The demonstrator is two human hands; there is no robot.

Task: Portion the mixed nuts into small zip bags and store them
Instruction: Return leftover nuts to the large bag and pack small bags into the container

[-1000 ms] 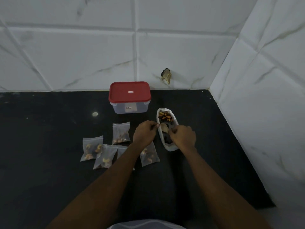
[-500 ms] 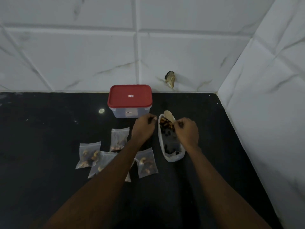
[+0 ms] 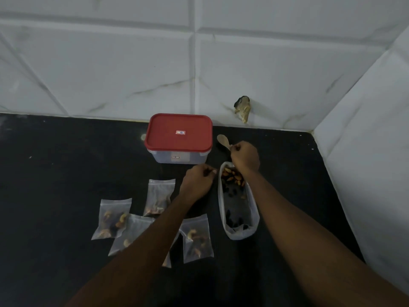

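Right hand [image 3: 244, 156] grips a spoon [image 3: 223, 140] beyond the nut bag [image 3: 238, 202]; left hand [image 3: 197, 185] pinches its rim. Portioning looks finished; next, probably, open the box [image 3: 178, 138].

Lighting: dim, cool, even; no glare. Black surface [image 3: 66, 173] swallows shadow detail. Focus: soft overall. Distortion: wide-angle bowing of wall tiles [image 3: 110, 63] toward edges.

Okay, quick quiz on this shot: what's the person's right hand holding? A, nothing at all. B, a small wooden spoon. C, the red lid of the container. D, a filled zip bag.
B: the right hand pinches the handle of a small wooden spoon, held beyond the open bag of nuts, beside the closed red-lidded container.
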